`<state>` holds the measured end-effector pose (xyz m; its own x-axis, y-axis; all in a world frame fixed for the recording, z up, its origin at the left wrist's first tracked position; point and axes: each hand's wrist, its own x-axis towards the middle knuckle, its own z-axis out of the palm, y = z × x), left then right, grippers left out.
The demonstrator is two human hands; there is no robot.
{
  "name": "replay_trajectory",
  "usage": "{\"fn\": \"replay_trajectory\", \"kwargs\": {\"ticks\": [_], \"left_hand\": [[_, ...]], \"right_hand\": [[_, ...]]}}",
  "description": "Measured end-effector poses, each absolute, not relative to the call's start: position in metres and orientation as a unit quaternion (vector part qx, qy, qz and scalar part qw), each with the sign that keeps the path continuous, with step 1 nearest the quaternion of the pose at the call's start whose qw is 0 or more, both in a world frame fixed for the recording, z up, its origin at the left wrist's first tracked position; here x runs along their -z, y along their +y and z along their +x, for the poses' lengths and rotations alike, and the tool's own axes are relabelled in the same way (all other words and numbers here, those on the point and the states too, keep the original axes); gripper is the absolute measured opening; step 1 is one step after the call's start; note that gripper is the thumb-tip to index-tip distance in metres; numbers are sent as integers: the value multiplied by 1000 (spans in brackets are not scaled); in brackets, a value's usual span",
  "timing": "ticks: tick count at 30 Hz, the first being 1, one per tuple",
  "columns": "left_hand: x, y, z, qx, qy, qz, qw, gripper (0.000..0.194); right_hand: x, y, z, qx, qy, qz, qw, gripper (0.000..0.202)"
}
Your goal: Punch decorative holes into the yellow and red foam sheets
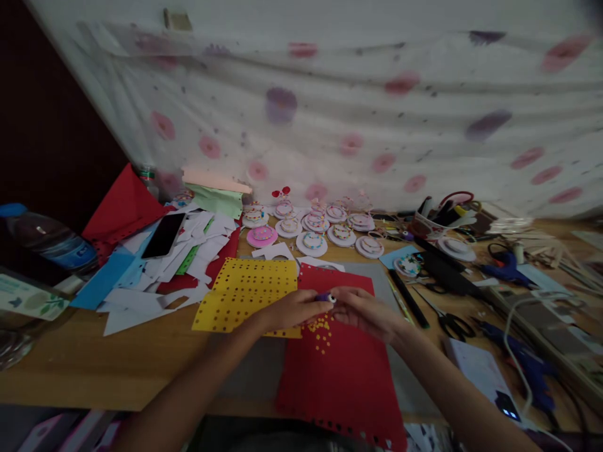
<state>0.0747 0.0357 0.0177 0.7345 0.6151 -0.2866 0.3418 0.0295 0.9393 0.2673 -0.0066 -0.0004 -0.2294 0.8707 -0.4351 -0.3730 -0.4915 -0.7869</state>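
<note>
Above a red sheet of paper (342,383), a small purple and white craft punch (324,297) is held between my two hands. My left hand (294,307) grips its purple side, fingers closed. The fingertips of my right hand (367,312) meet its white end, with the fingers bent inward; the underside of the grip is hidden. Just below lie several tiny yellow paper cutouts (322,342) on the red sheet. A yellow sheet (249,285) full of punched holes lies under my left hand and partly overlaps the red one.
Several small decorated paper cakes (313,243) stand at the back. White paper scraps (198,245) and a phone (164,236) lie left, near a bottle (51,242). On the right are scissors (452,323), a blue glue gun (522,364), a white power bank (483,370) and a pen cup (428,223).
</note>
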Motion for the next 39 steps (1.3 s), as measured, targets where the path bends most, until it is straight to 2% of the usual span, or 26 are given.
{"fn": "replay_trajectory", "kwargs": {"ticks": [6, 12, 19, 25, 33, 39], "left_hand": [[-17, 40, 79, -121, 355, 660, 651, 52], [-9, 35, 83, -150, 348, 637, 671, 47], [-5, 35, 83, -141, 362, 620, 682, 38], [-8, 39, 82, -148, 383, 622, 666, 33], [14, 45, 82, -165, 422, 665, 594, 34], [20, 43, 90, -190, 457, 707, 504, 38]], "right_hand": [[-2, 4, 271, -742, -279, -452, 410, 22], [-4, 2, 267, -750, -266, -440, 417, 18], [-4, -1, 269, -774, -265, -434, 376, 21], [-4, 6, 267, -756, -286, -460, 368, 14], [8, 10, 260, -724, -307, -483, 385, 6], [6, 8, 261, -727, -298, -479, 392, 11]]}}
